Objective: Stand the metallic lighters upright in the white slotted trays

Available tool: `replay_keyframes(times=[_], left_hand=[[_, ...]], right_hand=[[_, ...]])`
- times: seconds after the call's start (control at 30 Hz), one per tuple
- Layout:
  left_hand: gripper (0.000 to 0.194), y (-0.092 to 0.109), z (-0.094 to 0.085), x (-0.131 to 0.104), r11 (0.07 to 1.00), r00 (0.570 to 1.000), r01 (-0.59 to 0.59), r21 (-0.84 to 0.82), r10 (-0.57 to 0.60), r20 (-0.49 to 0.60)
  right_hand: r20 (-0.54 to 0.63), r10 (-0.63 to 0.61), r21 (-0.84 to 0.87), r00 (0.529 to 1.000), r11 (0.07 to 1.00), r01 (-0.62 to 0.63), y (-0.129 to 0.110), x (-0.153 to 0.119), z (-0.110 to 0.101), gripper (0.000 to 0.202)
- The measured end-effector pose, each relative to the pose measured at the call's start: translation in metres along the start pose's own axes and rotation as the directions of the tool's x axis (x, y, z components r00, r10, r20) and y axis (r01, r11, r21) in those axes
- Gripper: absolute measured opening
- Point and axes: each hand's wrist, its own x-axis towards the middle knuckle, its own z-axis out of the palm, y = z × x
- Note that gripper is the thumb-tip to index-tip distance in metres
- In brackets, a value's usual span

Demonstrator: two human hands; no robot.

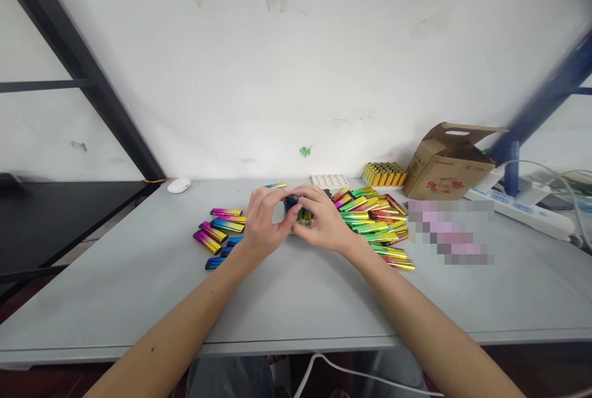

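Observation:
My left hand (267, 220) and my right hand (320, 218) meet above the middle of the table. Their fingers close around a small dark blue piece with a black end (292, 200), held upright. Its lower part is hidden by the fingers, so its kind is unclear. Behind the gap between my hands a little clear and yellow thing (305, 216) shows in part. Left of my hands lie several shiny flat tubes in pink, yellow and blue (228, 224). To the right is a loose pile of similar shiny tubes (374, 225) in green, gold and red.
A batch of yellow cylinders (385, 174) stands beside an open cardboard box (451, 166). A white holed tray (329, 180) lies by the wall. At the right is a white power strip (522, 210) with cables; a white rounded case (179, 185) sits at back left.

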Motion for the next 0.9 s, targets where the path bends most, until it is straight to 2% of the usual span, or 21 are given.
replay_keyframes(times=[0.1, 0.17, 0.23, 0.3, 0.37, 0.47, 0.53, 0.6, 0.7, 0.8, 0.9], left_hand=[[0.029, 0.002, 0.000, 0.000, 0.999, 1.000, 0.007, -0.046, -0.007, -0.006], [0.032, 0.002, -0.001, 0.001, 0.997, 0.999, 0.052, -0.065, -0.051, 0.015], [0.034, 0.001, -0.002, 0.002, 0.988, 0.992, 0.120, -0.093, -0.115, 0.060], [0.035, -0.002, -0.003, 0.003, 0.975, 0.978, 0.183, -0.129, -0.167, 0.124], [0.032, -0.005, -0.004, 0.003, 0.963, 0.956, 0.238, -0.128, -0.209, 0.206], [0.030, -0.009, -0.002, 0.003, 0.957, 0.907, 0.284, -0.052, -0.251, 0.339], [0.033, -0.011, 0.000, 0.002, 0.961, 0.870, 0.277, 0.001, -0.251, 0.425], [0.036, -0.013, 0.002, -0.001, 0.967, 0.836, 0.253, 0.038, -0.238, 0.494], [0.038, -0.013, 0.004, -0.005, 0.971, 0.797, 0.228, 0.067, -0.226, 0.560], [0.040, -0.013, 0.005, -0.007, 0.971, 0.772, 0.226, 0.075, -0.225, 0.594], [0.041, -0.013, 0.006, -0.009, 0.970, 0.768, 0.234, 0.071, -0.229, 0.598]], right_hand=[[0.055, 0.138, 0.040, 0.989, 0.989, -0.141, -0.002, -0.002, 0.001, 0.012], [0.079, 0.241, 0.090, 0.967, 0.965, -0.248, -0.003, -0.002, 0.000, 0.009], [0.066, 0.321, 0.208, 0.945, 0.922, -0.327, -0.003, -0.001, -0.001, 0.013], [0.036, 0.388, 0.400, 0.921, 0.839, -0.369, -0.001, 0.002, -0.002, 0.022], [0.007, 0.477, 0.598, 0.879, 0.702, -0.386, 0.002, 0.006, -0.004, 0.028], [0.011, 0.644, 0.801, 0.765, 0.452, -0.393, 0.010, 0.013, -0.011, 0.020], [0.063, 0.708, 0.886, 0.704, 0.285, -0.365, 0.015, 0.015, -0.018, 0.011], [0.135, 0.726, 0.938, 0.674, 0.126, -0.324, 0.019, 0.015, -0.025, 0.008], [0.207, 0.721, 0.960, 0.661, -0.019, -0.280, 0.023, 0.014, -0.031, 0.007], [0.220, 0.702, 0.963, 0.678, -0.044, -0.267, 0.024, 0.013, -0.035, 0.001], [0.233, 0.664, 0.960, 0.711, -0.040, -0.278, 0.022, 0.013, -0.037, 0.019]])
